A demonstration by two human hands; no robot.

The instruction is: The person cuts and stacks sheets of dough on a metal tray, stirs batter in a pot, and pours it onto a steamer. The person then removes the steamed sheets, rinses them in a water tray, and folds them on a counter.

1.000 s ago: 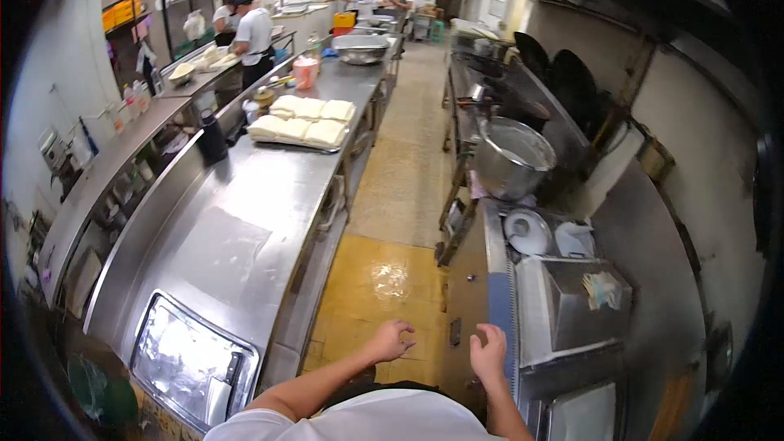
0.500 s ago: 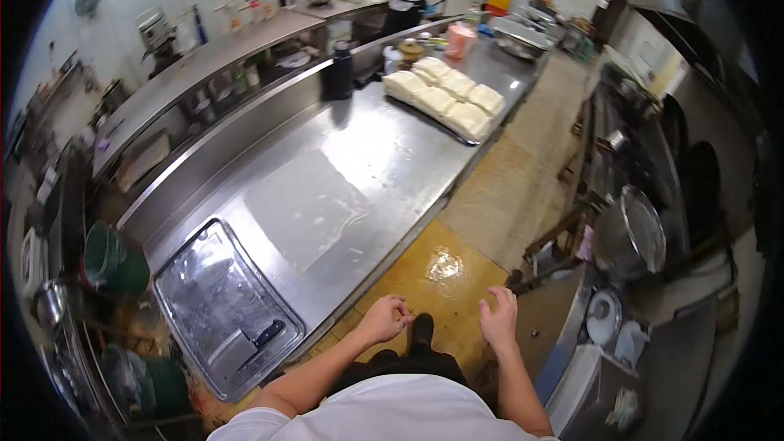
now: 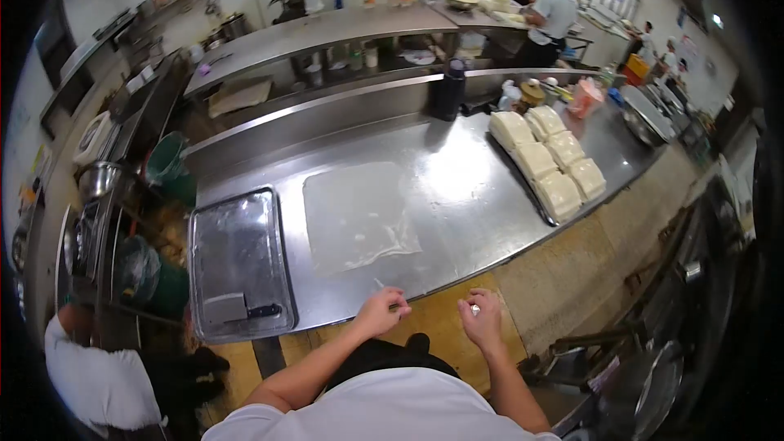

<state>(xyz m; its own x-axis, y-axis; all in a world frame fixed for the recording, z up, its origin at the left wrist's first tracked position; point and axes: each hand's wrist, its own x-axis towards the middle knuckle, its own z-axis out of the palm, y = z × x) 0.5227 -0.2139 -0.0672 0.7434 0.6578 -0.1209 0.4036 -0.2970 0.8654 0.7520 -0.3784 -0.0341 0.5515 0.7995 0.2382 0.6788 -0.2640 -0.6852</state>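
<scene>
My left hand (image 3: 384, 313) is at the near edge of the steel table (image 3: 457, 237), fingers curled together. A thin whitish tip shows beside it; what it belongs to is unclear. To its right, my right hand (image 3: 483, 317) is closed over a small shiny thing, too small to name. Beyond my left hand a thin, pale, stretched-out sheet (image 3: 355, 216) lies flat on the steel, wrinkled at its near edge. On the left, a metal tray (image 3: 237, 249) carries a cleaver (image 3: 234, 308) with a dark handle.
Several pale, smooth blocks (image 3: 539, 159) sit on a dark tray at the right. A black bottle (image 3: 448, 90) stands by the back ledge. At lower left is another person (image 3: 102, 380), near green bins (image 3: 167, 163). Another person (image 3: 551, 16) works at the far counter.
My view has swung left, so the table sits more squarely before me. My right hand's fingers have gone from spread to closed. A person has come into view at lower left.
</scene>
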